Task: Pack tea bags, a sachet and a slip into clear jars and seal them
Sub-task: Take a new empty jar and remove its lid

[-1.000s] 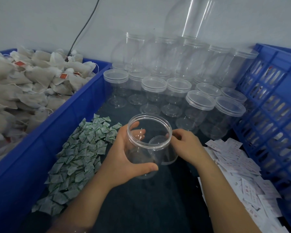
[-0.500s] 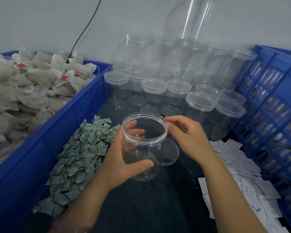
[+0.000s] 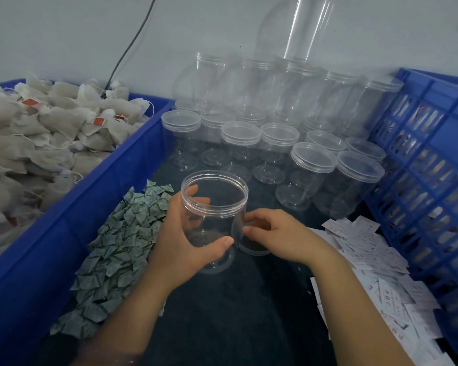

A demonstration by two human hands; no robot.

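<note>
While you're looking down at the bench through the head view, your left hand (image 3: pixel 185 241) is clamping round the open jar (image 3: pixel 214 204) – thumb across the front, fingers showing through the clear wall at the back. It's holding the jar upright over the dark mat (image 3: pixel 222 313), though I can't tell if the base is touching down. Your right hand (image 3: pixel 280 233) is curling its fingertips over the loose lid (image 3: pixel 254 250), which is lying just beside the jar's base. I can't tell whether they're pinching the lid or only resting on it.

Looks to me like you're parking the lid before filling. I'd be leaving it right there, close and flat, so you aren't hunting for it at sealing time. The jar is sitting empty, so keep the mouth level and the grip low on the body. Everything's lying within reach: tea bags (image 3: pixel 50 133) piling in the blue bin (image 3: pixel 111 186) on your left, green sachets (image 3: pixel 117 247) just beside your left wrist, white slips (image 3: pixel 376 257) on your right. Capped jars (image 3: pixel 312 165) are standing behind – watch your knuckles near them.
</note>
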